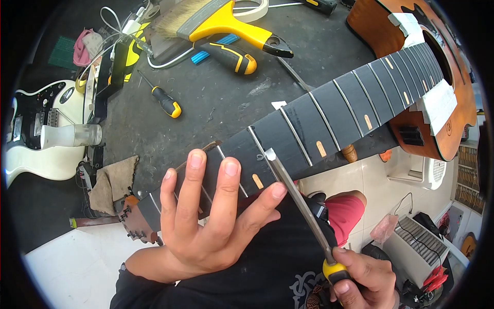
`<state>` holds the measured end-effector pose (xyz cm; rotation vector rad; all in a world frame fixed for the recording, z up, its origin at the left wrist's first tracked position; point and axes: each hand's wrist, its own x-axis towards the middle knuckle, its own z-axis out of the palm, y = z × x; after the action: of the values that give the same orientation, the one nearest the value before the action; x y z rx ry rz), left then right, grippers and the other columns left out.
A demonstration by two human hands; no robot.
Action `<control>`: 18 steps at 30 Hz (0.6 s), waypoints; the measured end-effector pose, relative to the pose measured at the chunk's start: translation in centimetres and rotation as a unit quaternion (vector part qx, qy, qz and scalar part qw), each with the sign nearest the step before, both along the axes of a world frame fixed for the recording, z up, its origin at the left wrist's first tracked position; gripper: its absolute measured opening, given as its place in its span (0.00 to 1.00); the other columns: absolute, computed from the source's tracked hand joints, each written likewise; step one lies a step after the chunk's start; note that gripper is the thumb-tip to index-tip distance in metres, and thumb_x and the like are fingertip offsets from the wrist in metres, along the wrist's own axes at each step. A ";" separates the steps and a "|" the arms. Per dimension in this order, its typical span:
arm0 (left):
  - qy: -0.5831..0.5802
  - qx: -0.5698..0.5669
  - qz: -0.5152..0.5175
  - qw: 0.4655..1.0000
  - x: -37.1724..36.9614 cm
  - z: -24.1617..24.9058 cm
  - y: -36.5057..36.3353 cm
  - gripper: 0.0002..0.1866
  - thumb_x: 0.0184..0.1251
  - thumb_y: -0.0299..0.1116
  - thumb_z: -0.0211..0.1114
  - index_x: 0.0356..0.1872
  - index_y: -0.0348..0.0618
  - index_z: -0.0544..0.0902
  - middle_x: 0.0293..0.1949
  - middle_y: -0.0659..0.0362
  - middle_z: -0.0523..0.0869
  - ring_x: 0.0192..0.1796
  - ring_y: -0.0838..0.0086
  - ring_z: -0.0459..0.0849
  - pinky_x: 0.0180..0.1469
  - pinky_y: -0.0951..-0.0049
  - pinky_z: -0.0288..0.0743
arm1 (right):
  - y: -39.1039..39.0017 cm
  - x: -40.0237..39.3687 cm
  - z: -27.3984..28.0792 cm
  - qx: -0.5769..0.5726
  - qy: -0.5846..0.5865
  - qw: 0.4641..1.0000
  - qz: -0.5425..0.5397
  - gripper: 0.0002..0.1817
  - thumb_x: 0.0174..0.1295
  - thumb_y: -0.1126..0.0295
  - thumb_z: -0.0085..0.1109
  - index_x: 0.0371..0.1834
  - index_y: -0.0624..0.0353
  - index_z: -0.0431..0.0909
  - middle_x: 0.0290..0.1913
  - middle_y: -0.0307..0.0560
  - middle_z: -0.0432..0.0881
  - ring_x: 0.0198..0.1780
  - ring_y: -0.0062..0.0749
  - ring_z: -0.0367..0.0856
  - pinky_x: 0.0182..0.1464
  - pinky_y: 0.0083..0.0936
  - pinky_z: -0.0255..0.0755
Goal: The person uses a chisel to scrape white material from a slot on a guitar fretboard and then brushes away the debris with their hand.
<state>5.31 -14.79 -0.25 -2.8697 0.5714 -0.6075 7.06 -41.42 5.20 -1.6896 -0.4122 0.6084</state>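
A dark fretboard (337, 110) with metal frets and small wooden inlays runs diagonally across the view, part of an acoustic guitar (437, 135). My left hand (208, 226) lies over the headstock end of the neck, fingers spread, covering some frets. Its thumb tip is right at the shaft of a narrow steel file (301, 203) with flat faces and a bright tip. My right hand (365, 278) grips the file by its yellow and black handle (335, 270). The tip rests over the fretboard, between a fret and an inlay.
On the dark workbench (206, 103) lie a yellow-handled brush (221, 23), screwdrivers (167, 103), tape (252, 10) and cables. A white electric guitar (49, 136), a jar (72, 135) and a cloth (113, 185) are at left. White paper (437, 108) is taped on the acoustic body.
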 end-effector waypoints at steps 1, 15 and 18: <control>0.002 -0.001 0.001 1.000 0.0 0.0 0.0 0.32 0.61 0.61 0.72 0.64 0.60 0.83 0.67 0.44 0.76 0.66 0.38 0.78 0.64 0.45 0.73 | 0.1 0.0 0.0 0.000 0.004 1.000 0.000 0.21 0.75 0.75 0.55 0.67 0.77 0.73 0.42 0.53 0.86 0.26 0.17 0.76 0.31 0.15 0.70; 0.003 -0.002 0.000 1.000 0.0 0.0 0.1 0.32 0.60 0.61 0.74 0.64 0.61 0.83 0.67 0.44 0.76 0.66 0.38 0.78 0.64 0.45 0.73 | 0.1 0.1 0.4 -0.005 0.007 1.000 0.004 0.21 0.75 0.75 0.55 0.67 0.77 0.73 0.43 0.51 0.85 0.26 0.17 0.75 0.30 0.15 0.69; -0.001 0.000 0.000 1.000 0.0 -0.1 0.1 0.32 0.60 0.61 0.74 0.64 0.61 0.83 0.67 0.44 0.76 0.66 0.38 0.78 0.63 0.45 0.73 | 0.2 -0.1 0.4 -0.005 0.001 1.000 0.005 0.21 0.75 0.75 0.55 0.67 0.77 0.73 0.41 0.50 0.85 0.26 0.17 0.75 0.30 0.15 0.69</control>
<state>5.35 -14.67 -0.31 -2.8687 0.5719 -0.6117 7.01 -41.24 5.56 -1.6971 -0.4165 0.6197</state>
